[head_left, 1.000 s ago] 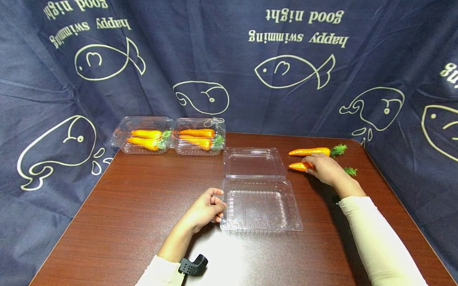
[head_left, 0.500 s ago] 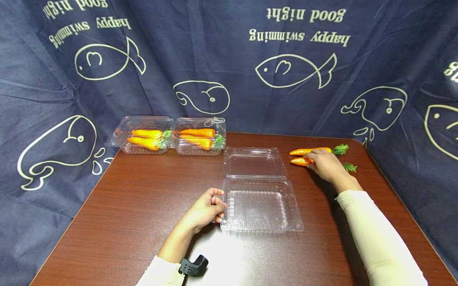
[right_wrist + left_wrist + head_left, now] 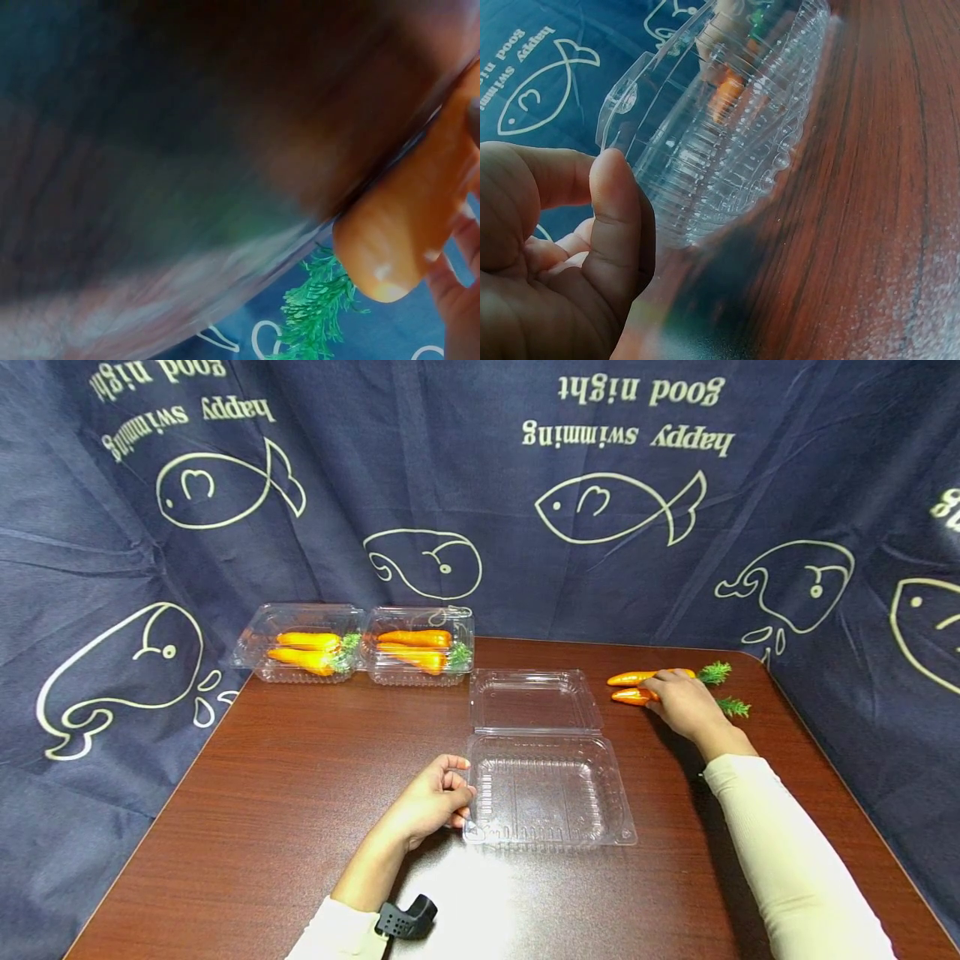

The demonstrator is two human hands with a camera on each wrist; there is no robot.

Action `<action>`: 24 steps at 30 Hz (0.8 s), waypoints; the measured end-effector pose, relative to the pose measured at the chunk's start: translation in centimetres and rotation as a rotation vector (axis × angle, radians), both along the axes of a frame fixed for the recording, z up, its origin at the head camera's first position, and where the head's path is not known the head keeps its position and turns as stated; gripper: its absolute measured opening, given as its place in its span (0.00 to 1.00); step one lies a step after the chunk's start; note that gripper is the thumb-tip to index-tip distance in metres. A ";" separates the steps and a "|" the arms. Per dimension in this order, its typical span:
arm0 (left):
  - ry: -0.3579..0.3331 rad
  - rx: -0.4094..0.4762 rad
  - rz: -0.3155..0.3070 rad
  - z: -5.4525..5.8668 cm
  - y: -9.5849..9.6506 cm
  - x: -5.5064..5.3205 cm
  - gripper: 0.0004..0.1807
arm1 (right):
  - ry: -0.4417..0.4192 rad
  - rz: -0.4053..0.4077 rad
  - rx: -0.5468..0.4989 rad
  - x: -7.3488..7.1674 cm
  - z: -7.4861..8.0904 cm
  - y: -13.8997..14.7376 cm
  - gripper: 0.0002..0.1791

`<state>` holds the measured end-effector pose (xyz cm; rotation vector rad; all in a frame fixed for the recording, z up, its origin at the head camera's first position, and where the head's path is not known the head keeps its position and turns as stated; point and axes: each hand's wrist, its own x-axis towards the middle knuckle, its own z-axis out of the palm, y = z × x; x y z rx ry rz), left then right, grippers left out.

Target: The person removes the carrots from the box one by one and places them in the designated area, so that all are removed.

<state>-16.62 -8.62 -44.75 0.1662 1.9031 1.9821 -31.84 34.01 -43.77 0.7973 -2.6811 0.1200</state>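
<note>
An opened clear plastic clamshell container (image 3: pixel 540 793) lies on the brown table, its lid (image 3: pixel 532 702) folded back away from me. My left hand (image 3: pixel 431 800) pinches the left rim of its base between thumb and fingers; the left wrist view shows the container (image 3: pixel 705 172) beside the thumb. On the right, my right hand (image 3: pixel 684 706) grips the nearer orange carrot (image 3: pixel 633 696), fingers over its thick middle, green leaves (image 3: pixel 733 707) sticking out behind. Just beyond lies a second carrot (image 3: pixel 628 678), partly covered by that hand. The right wrist view shows the gripped carrot (image 3: pixel 397 232) close up.
Two closed clear containers, a left one (image 3: pixel 258 627) and a right one (image 3: pixel 461 620), stand side by side at the back left with carrots inside. A dark blue curtain (image 3: pixel 495 585) printed with fish hangs behind the table (image 3: pixel 300 760). A black strap (image 3: pixel 405 918) is at the left wrist.
My right hand has shifted slightly away from me with the nearer carrot, bringing it closer to the farther one. The left hand and the opened container have stayed in place.
</note>
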 end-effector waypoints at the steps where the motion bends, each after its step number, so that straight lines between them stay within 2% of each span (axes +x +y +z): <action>1: 0.000 0.001 0.000 0.0 0.0 0.0 0.24 | 0.001 0.000 0.004 0.0 0.0 0.0 0.16; 17: -0.006 0.003 0.001 0.0 -0.1 0.0 0.24 | -0.063 -0.068 0.008 0.3 0.2 -0.6 0.19; 24: 0.001 0.005 0.003 0.0 0.0 0.0 0.24 | -0.035 -0.035 -0.115 0.7 0.4 -1.7 0.19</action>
